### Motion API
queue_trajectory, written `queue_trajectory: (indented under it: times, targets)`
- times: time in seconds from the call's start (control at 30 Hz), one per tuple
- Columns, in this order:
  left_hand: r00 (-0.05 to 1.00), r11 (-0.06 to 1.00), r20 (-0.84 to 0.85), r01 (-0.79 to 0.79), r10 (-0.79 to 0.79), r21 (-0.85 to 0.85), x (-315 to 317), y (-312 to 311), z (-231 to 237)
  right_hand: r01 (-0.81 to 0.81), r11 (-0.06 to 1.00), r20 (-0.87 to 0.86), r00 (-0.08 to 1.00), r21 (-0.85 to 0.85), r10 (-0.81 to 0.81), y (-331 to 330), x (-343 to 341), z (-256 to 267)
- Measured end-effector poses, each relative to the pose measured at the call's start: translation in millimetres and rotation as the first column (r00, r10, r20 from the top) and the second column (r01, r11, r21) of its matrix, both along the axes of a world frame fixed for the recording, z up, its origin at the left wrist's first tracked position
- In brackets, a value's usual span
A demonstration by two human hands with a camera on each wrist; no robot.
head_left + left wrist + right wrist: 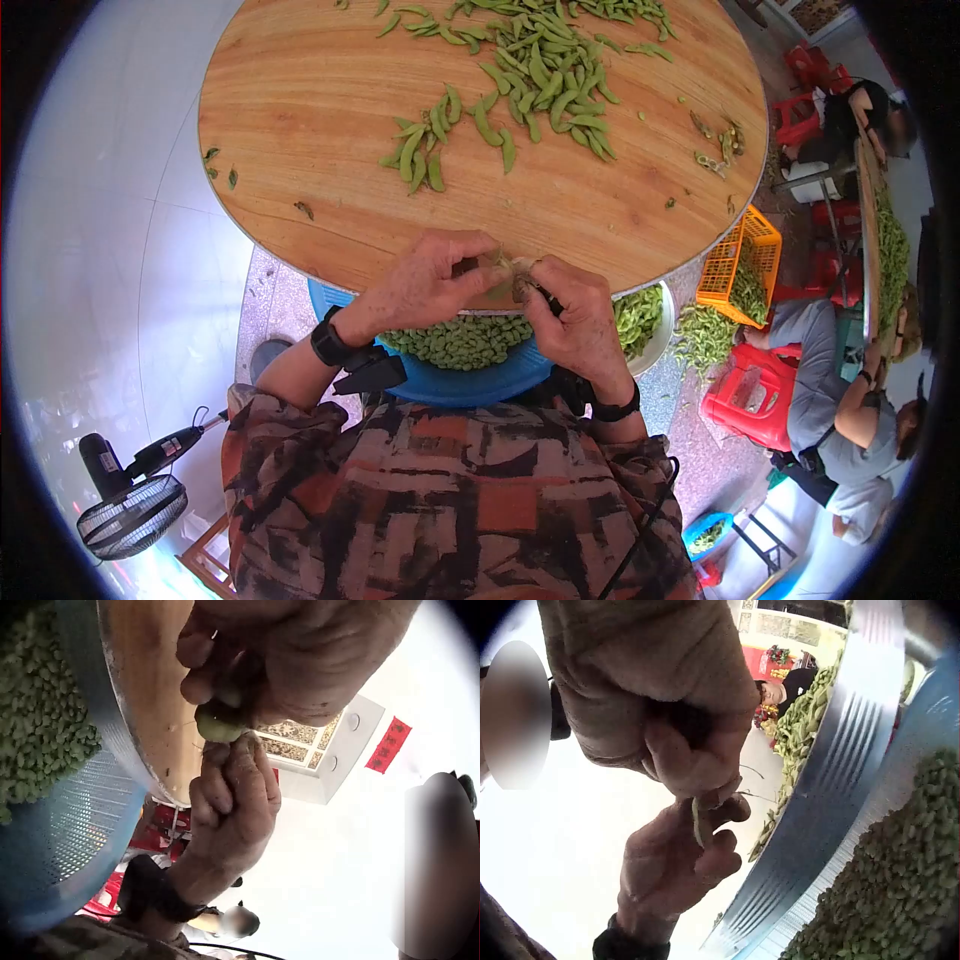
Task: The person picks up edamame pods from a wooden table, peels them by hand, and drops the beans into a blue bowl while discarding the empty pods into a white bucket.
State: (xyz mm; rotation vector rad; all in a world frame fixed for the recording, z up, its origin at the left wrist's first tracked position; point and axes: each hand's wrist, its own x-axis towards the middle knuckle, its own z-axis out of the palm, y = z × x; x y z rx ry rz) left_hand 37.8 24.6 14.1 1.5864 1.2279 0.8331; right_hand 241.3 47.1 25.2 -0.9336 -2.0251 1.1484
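Note:
Both hands meet at the near edge of the round wooden table (330, 150). A green bean pod (221, 724) sits between their fingertips. My left hand (430, 280) pinches one end of this pod. The other end is pinched by my right hand (580, 315), whose fingers are curled in tightly. In the right wrist view the pod (700, 823) shows as a pale green strip between the two hands. Directly below the hands is a blue basket (470, 390) holding many shelled green beans (460, 345).
A heap of unshelled pods (550, 75) lies across the table's far side, with a smaller cluster (425, 145) nearer. Withered scraps (725, 145) lie at the right. A bowl of pods (640, 320), orange crate (715, 285) and red stool (755, 400) stand right; people sit beyond.

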Motion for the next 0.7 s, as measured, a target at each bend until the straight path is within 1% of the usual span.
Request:
queue_trajectory:
  times: [0.03,0.07,0.1,0.13,0.17,0.2,0.23,0.27,0.33,0.37,0.4,0.43,0.47,0.5,0.53,0.57,0.6,0.63,0.7]
  targets:
    - [0.991,0.995,0.135,0.029,-0.016,-0.096,-1.7,1.2,-2.8,-0.001,1.0,-0.001,1.0,0.003,0.001,0.7,-0.8,-0.4]
    - [0.991,0.995,0.134,0.028,-0.016,-0.092,-2.9,1.1,-3.2,0.023,0.999,0.011,1.0,0.047,-0.023,1.3,-2.1,-1.8]
    - [0.978,0.968,0.206,0.011,0.042,-0.25,-3.0,1.6,1.5,0.047,0.995,0.021,0.999,0.091,-0.049,1.6,-3.8,-3.4]
    - [0.957,0.916,0.267,0.007,0.11,-0.402,-3.1,2.1,4.4,0.046,0.995,0.02,0.999,0.094,-0.048,0.3,-6.7,-5.3]
    - [0.957,0.917,0.267,0.006,0.11,-0.399,-3.1,2.8,4.1,0.086,0.986,0.017,0.996,0.144,-0.089,-2.0,-10.5,-7.8]
    - [0.927,0.887,0.335,0.004,0.171,-0.462,-3.0,2.8,2.5,0.125,0.973,0.013,0.992,0.193,-0.129,-3.4,-12.5,-9.9]
    - [0.887,0.852,0.396,0.008,0.236,-0.524,-2.7,2.1,0.2,0.122,0.973,0.012,0.992,0.194,-0.127,-3.5,-12.7,-11.7]
    - [0.887,0.853,0.396,0.005,0.238,-0.523,-2.0,1.3,-4.2,0.115,0.973,0.022,0.992,0.199,-0.122,-3.3,-13.3,-13.2]
    - [0.709,0.871,0.632,0.051,0.313,-0.489,2.0,-0.3,-14.5,0.107,0.973,0.03,0.993,0.207,-0.116,-4.2,-14.9,-13.2]
    - [0.709,0.871,0.632,0.051,0.313,-0.488,4.3,-1.6,-16.6,0.114,0.954,0.053,0.99,0.276,-0.134,-6.7,-16.5,-12.8]
    - [0.63,0.865,0.686,0.045,0.363,-0.5,7.2,-3.0,-18.0,0.118,0.932,0.075,0.985,0.343,-0.153,-9.3,-17.6,-12.5]
    - [0.545,0.858,0.732,0.041,0.41,-0.512,10.5,-4.7,-19.9,0.117,0.932,0.076,0.985,0.344,-0.152,-11.8,-17.6,-12.8]
    - [0.544,0.858,0.732,0.04,0.411,-0.512,14.3,-7.2,-24.0,0.099,0.908,0.108,0.982,0.406,-0.155,-14.8,-17.4,-13.8]
    - [0.462,0.882,0.796,0.058,0.392,-0.468,18.8,-9.8,-27.2,0.078,0.881,0.14,0.977,0.466,-0.16,-17.0,-18.2,-14.4]
    - [0.375,0.904,0.851,0.071,0.367,-0.421,23.6,-12.3,-28.6,0.078,0.882,0.139,0.977,0.464,-0.16,-18.9,-21.3,-14.6]
    - [0.375,0.903,0.85,0.071,0.369,-0.423,29.7,-15.2,-28.6,0.086,0.838,0.15,0.969,0.539,-0.196,-21.3,-25.5,-14.7]
    - [0.334,0.9,0.853,0.032,0.401,-0.436,37.2,-16.7,-22.7,0.09,0.786,0.157,0.96,0.612,-0.232,-22.8,-27.7,-14.7]
    - [0.29,0.894,0.855,-0.005,0.431,-0.449,42.8,-17.6,-18.8,0.089,0.786,0.157,0.96,0.612,-0.231,-21.6,-27.6,-15.1]
    - [0.296,0.893,0.85,-0.028,0.436,-0.449,49.6,-17.2,-16.4,0.173,0.875,0.077,0.97,0.452,-0.232,-15.9,-25.3,-15.6]
